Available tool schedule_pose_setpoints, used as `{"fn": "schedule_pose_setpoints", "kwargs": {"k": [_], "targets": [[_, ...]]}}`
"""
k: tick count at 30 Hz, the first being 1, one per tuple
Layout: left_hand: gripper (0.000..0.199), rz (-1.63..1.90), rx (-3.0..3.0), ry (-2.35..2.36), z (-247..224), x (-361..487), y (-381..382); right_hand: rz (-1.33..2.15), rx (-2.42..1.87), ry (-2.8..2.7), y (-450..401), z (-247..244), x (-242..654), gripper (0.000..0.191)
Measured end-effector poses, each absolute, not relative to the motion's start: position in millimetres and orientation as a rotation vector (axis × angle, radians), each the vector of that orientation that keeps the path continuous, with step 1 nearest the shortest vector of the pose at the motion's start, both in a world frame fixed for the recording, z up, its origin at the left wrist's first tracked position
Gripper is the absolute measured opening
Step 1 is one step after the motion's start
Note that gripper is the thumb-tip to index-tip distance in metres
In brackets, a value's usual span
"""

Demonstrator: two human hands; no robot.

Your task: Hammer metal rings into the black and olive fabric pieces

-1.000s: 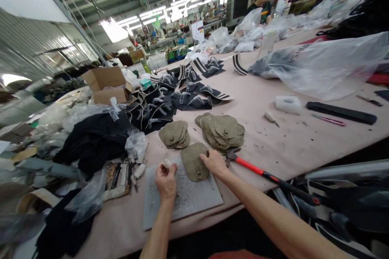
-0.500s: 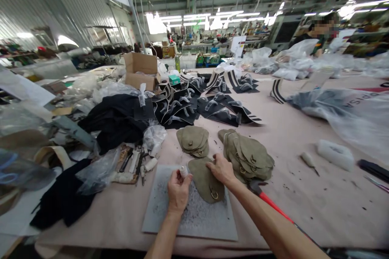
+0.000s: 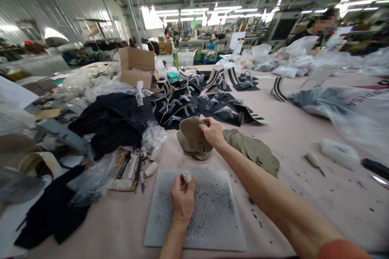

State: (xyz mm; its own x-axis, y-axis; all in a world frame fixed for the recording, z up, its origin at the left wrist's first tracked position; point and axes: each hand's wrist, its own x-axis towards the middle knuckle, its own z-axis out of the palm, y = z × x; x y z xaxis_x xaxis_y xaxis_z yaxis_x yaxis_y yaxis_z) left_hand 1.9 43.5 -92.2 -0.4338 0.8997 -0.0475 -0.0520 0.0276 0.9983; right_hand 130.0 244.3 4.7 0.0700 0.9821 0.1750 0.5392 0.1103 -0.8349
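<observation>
My left hand (image 3: 182,200) is closed round a small white cylindrical tool (image 3: 187,177) above the speckled grey board (image 3: 212,206). In my right hand (image 3: 212,131) is the edge of an olive fabric piece (image 3: 192,129), pinched between thumb and fingers. That piece is tilted over the smaller olive stack (image 3: 194,153), which shows a metal ring. A larger stack of olive pieces (image 3: 252,149) lies to the right, partly behind my right forearm.
Black pieces with striped straps (image 3: 219,109) spread beyond the stacks. Tools in a tray (image 3: 123,185), plastic bags and dark cloth (image 3: 106,121) crowd the left. An awl (image 3: 314,162) and white block (image 3: 339,153) lie right. A person (image 3: 319,28) is in the background.
My right hand has lifted the olive piece off the board and carried it forward to the smaller stack. My left hand still holds the white tool. The red-handled tool no longer shows.
</observation>
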Motion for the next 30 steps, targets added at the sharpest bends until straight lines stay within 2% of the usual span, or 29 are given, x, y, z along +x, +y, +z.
{"fn": "schedule_pose_setpoints", "kwargs": {"k": [5, 10, 15, 22, 26, 30], "targets": [[0.042, 1.504, 0.912, 1.548, -91, 0, 46, 0.576, -1.798, -1.832, 262, -37, 132, 0.067], [0.049, 1.467, 0.909, 1.604, -92, -2, 50, 0.507, -1.876, -2.119, 225, -76, 125, 0.043], [0.057, 1.354, 0.934, 1.747, -93, -9, 58, 0.495, -1.925, -2.018, 226, -46, 139, 0.037], [0.056, 1.325, 0.980, 1.815, -87, -8, 62, 0.353, -2.008, -1.919, 179, -18, 258, 0.033], [0.053, 1.318, 1.004, 1.850, -77, -4, 61, 0.396, -2.062, -1.872, 143, -36, 328, 0.036], [0.050, 1.294, 1.054, 1.885, -69, -2, 60, 0.437, -1.831, -1.927, 131, -63, 354, 0.042]]}}
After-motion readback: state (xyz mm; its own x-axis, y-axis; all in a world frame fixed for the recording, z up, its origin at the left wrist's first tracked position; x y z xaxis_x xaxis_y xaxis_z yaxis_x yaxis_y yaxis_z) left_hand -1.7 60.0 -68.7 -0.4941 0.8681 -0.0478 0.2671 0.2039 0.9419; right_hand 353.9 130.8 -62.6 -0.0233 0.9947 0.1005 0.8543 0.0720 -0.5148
